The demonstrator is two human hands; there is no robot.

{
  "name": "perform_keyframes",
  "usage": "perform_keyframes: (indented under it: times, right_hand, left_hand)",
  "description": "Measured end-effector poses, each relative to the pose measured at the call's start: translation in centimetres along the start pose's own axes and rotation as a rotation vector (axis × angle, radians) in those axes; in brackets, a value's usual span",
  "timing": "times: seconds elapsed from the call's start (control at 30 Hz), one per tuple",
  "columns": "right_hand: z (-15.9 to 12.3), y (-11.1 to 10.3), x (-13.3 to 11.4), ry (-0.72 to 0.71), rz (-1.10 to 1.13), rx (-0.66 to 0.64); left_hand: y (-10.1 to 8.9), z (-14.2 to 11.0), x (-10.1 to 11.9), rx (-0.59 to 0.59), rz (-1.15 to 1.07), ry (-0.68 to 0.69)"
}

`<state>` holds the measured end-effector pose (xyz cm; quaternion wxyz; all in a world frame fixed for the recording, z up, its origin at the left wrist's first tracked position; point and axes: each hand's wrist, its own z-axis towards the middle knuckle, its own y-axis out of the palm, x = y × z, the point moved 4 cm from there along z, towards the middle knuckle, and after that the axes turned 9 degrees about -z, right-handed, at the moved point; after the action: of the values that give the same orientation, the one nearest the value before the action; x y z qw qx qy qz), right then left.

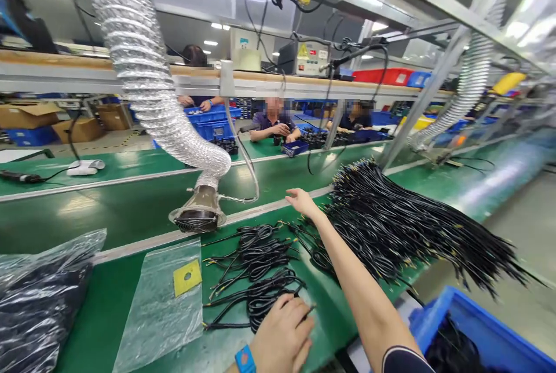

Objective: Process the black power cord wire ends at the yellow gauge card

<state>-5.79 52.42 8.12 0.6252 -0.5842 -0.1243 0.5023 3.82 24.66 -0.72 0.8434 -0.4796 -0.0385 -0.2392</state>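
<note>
My left hand, with a blue band at the wrist, is closed with curled fingers on the nearest coiled black cable; a cable end sticks out by its fingertips. My right hand is stretched out above the bench near the metal rail, fingers extended and holding nothing. Below and left of it lie several coiled black cables in a column, their bare ends pointing left. A big heap of black cables spreads to the right of my right forearm.
A clear plastic bag with a yellow card lies left of the coils. A filled bag is further left. A fume extractor duct hangs over the bench. At lower right stands a blue bin. Co-workers sit across the line.
</note>
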Motion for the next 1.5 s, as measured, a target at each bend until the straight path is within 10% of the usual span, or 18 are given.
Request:
perform_keyframes:
  times: [0.3,0.53,0.63,0.83,1.5]
  right_hand:
    - [-28.1,-12.0,4.2,0.204,-0.275,0.359]
    - [-53.9,-17.7,8.5,1.200,-0.827,0.844]
    - [-59.7,-18.3,10.1,1.494,-0.831,0.739]
    - [-63.4,-19.4,13.6,1.655,-0.689,0.421]
    - [-62.6,-19.8,11.5,1.744,-0.611,0.189]
  left_hand:
    - [-1.2,-0.5,0.3,0.059,-0.012,0.081]
    - [-1.4,-1.1,-0.5,0.095,-0.059,0.170]
    - [-1.4,-1.2,-0.7,0.099,-0.078,0.182]
    - [-1.3,-1.3,-1.0,0.096,-0.122,0.182]
    - [-0.9,-1.8,-1.0,0.123,-0.114,0.132]
